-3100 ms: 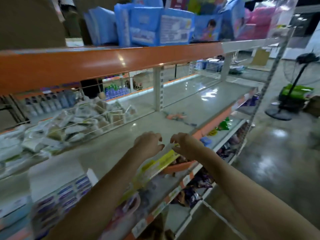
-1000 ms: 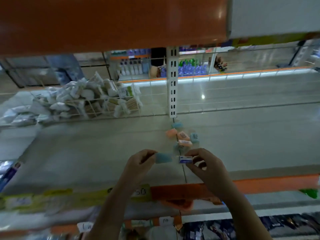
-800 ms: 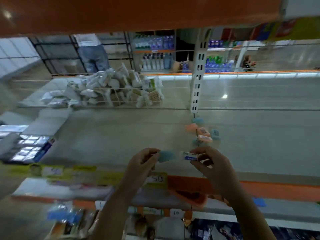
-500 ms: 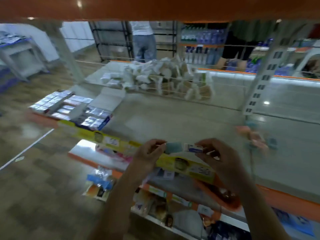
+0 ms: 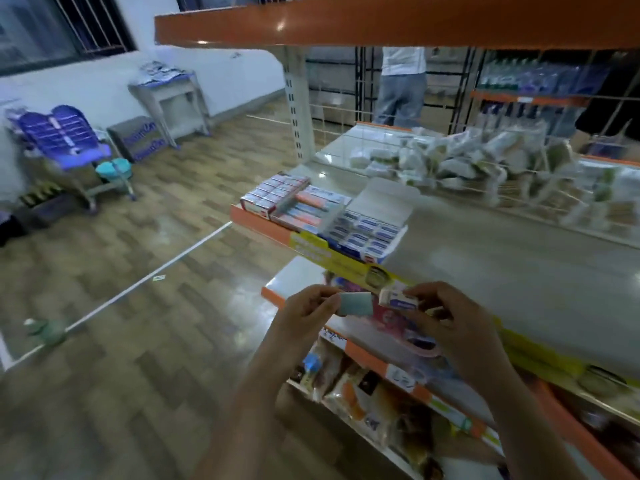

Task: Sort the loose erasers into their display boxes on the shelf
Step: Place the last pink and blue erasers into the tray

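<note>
Left hand (image 5: 304, 313) pinched one teal eraser (image 5: 355, 303); right hand (image 5: 446, 323) pinched one white sleeved eraser (image 5: 396, 299), both in front of the shelf (image 5: 502, 258) edge. Three display boxes (image 5: 367, 230) sat at 11 o'clock.

Glossy wood-pattern floor (image 5: 114, 327), white wall (image 5: 104, 81), barred window (image 5: 62, 26), small grey table (image 5: 169, 98) against it.
</note>
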Demonstrator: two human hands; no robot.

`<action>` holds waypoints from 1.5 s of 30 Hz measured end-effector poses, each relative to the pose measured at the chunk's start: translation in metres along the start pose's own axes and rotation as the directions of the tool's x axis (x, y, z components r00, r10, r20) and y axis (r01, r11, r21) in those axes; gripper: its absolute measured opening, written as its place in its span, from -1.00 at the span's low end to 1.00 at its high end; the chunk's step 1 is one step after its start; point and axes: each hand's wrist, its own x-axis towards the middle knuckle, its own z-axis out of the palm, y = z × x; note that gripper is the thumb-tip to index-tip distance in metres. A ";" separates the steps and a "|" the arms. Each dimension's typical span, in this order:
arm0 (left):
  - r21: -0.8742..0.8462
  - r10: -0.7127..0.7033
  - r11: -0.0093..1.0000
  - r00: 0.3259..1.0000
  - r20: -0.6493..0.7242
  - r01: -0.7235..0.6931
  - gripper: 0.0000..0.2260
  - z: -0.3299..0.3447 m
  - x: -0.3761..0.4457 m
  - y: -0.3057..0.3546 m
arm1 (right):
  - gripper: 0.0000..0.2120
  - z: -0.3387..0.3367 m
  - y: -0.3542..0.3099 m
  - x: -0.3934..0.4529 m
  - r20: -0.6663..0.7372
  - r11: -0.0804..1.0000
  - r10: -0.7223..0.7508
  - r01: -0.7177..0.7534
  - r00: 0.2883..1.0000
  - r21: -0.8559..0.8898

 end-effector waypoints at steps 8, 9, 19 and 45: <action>-0.070 0.026 0.997 1.000 0.009 -0.025 -0.86 -0.053 0.032 -0.023 | -0.71 0.053 -0.009 0.041 -0.006 0.996 -0.010 0.009 1.000 -0.094; -0.072 0.029 0.997 0.999 0.014 -0.028 -0.85 -0.057 0.038 -0.025 | -0.71 0.056 -0.008 0.049 -0.021 0.994 -0.014 0.012 1.000 -0.111; -0.001 0.024 1.000 0.997 0.068 -0.024 -0.87 -0.096 0.141 -0.034 | -0.84 0.082 0.008 0.152 -0.158 0.929 -0.164 0.098 0.974 -0.357; -0.024 0.146 0.988 0.877 0.457 -0.151 -0.89 -0.118 0.298 -0.036 | -0.85 0.139 0.037 0.208 -0.302 0.735 0.127 -0.294 0.945 -0.611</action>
